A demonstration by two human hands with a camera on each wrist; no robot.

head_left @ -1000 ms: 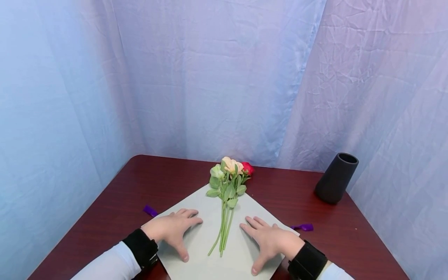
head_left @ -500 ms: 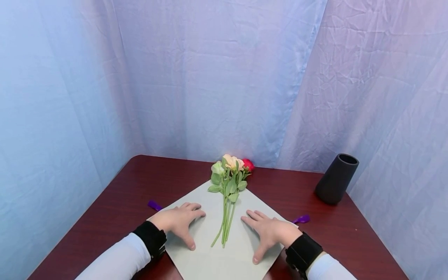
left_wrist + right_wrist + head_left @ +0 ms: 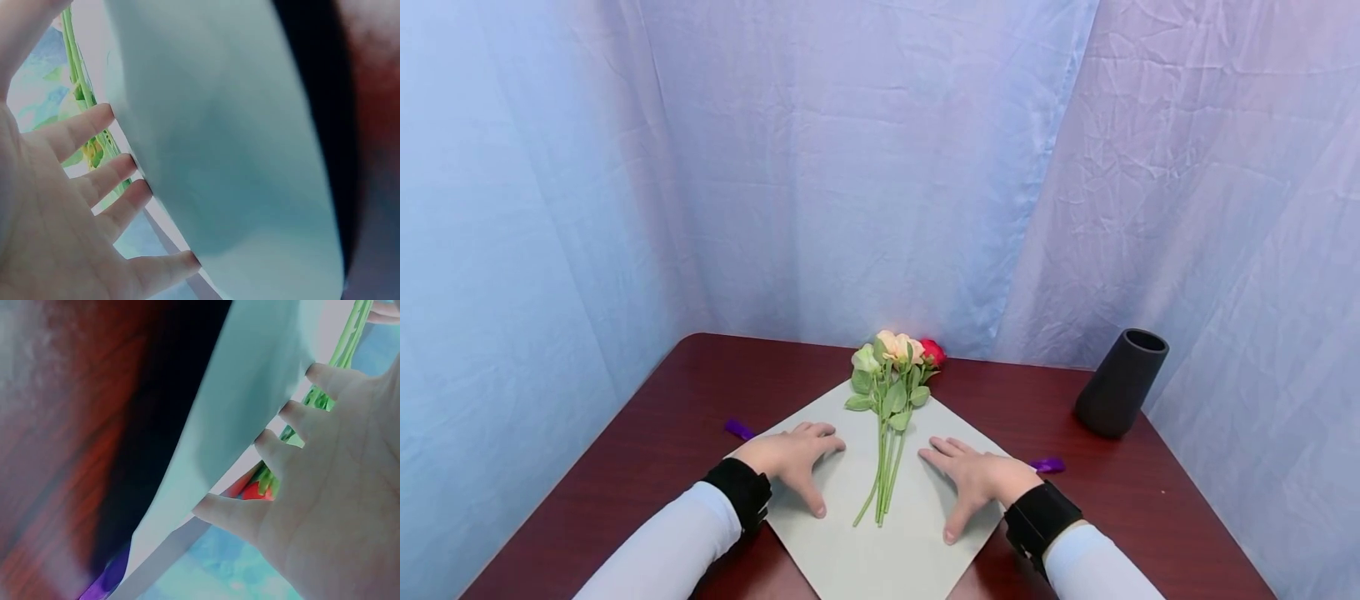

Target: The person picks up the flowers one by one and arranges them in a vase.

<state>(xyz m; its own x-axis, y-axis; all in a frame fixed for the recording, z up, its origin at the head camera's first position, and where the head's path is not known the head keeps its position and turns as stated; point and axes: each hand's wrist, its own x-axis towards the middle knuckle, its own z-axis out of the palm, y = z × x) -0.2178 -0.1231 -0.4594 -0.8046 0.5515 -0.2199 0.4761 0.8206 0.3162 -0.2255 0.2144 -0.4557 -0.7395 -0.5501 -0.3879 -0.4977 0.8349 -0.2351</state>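
A pale grey-green square sheet (image 3: 880, 558) lies cornerwise on the table, apparently paper. Several long-stemmed flowers (image 3: 891, 400) with cream, green and red blooms rest on it, their heads reaching past its far corner. My left hand (image 3: 793, 462) touches the sheet left of the stems, fingers spread. To the right of the stems, my right hand (image 3: 981, 483) also touches the sheet with spread fingers. Both wrist views show fingertips meeting the sheet, the left hand (image 3: 69, 181) and the right hand (image 3: 325, 462) gripping nothing. Purple ribbon ends (image 3: 740, 429) show beyond the sheet's side edges.
A slanted black vase (image 3: 1122, 383) stands at the back right of the dark red-brown table (image 3: 775, 375). Blue-lilac curtains (image 3: 865, 167) hang behind the table and along both sides.
Both hands have slid away from the person, the left one also to the right. The sheet and flowers have shifted the same way, and the purple ribbon ends have moved farther back.
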